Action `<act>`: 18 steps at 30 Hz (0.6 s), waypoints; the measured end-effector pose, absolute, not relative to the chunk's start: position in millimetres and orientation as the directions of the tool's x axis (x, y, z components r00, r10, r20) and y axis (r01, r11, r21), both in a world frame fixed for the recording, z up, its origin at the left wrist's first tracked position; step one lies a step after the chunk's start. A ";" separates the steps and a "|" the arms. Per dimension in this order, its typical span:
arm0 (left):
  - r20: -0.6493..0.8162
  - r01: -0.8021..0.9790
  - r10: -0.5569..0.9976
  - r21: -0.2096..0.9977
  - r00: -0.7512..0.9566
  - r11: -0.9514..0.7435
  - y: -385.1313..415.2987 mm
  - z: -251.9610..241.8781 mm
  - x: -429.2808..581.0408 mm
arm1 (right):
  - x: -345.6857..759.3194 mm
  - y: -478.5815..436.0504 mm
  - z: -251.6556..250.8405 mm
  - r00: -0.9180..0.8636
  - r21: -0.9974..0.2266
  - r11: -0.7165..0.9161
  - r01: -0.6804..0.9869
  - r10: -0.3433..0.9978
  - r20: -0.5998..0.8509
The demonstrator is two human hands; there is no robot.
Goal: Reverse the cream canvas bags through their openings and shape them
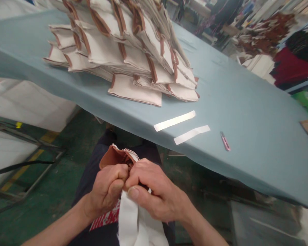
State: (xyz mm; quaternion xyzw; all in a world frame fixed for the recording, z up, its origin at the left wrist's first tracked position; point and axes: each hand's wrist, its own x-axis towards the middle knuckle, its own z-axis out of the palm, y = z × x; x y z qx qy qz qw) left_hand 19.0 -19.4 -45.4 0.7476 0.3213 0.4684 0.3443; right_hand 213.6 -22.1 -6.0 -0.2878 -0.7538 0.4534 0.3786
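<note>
Over my lap, both hands grip a cloth pouch (pixel 108 158) with a brown inside and a pale edge. My left hand (pixel 106 188) is closed in a fist around its gathered fabric. Pressed against it, my right hand (pixel 156 191) pinches the same fabric between thumb and fingers. White cloth (pixel 128 218) hangs down below the hands. The fabric inside my fists is hidden. On the table beyond lies a large pile of cream cloth pieces (pixel 101 48) with brown edging.
The table (pixel 246 112) has a blue-green cover. Two white strips, one nearer the pile (pixel 174 121) and one closer to me (pixel 192 134), lie by its edge, beside a small pink-handled cutter (pixel 225 141). A metal frame (pixel 38 174) stands at left.
</note>
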 end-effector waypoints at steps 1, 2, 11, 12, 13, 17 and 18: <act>0.461 0.154 0.806 0.826 0.370 -0.543 -19.9 -46.1 16.9 | 217.7 -21.3 -3.5 -0.583 -0.894 0.430 0.127 0.761 0.283; 0.443 0.149 0.807 0.835 0.391 -0.530 -20.6 -46.3 14.4 | 221.5 -20.6 -0.6 -0.618 -0.889 0.428 0.163 0.746 0.246; 0.342 0.095 0.727 0.869 0.595 -0.486 -24.7 -22.9 -9.1 | 233.8 -6.5 24.5 -0.672 -0.823 0.500 0.268 0.710 0.212; 0.319 0.120 0.719 0.865 0.618 -0.487 -24.5 -18.7 -10.8 | 234.5 -5.6 25.9 -0.670 -0.820 0.504 0.272 0.711 0.214; 0.299 0.148 0.711 0.857 0.636 -0.493 -24.8 -14.9 -12.2 | 235.1 -5.4 26.7 -0.669 -0.819 0.504 0.275 0.712 0.214; 0.317 0.189 0.681 0.807 0.661 -0.559 -30.4 -7.7 -13.5 | 235.5 -8.3 23.8 -0.697 -0.829 0.479 0.289 0.699 0.161; 0.346 0.183 0.679 0.794 0.648 -0.580 -32.3 -7.8 -12.8 | 234.7 -9.1 21.6 -0.705 -0.835 0.468 0.290 0.694 0.144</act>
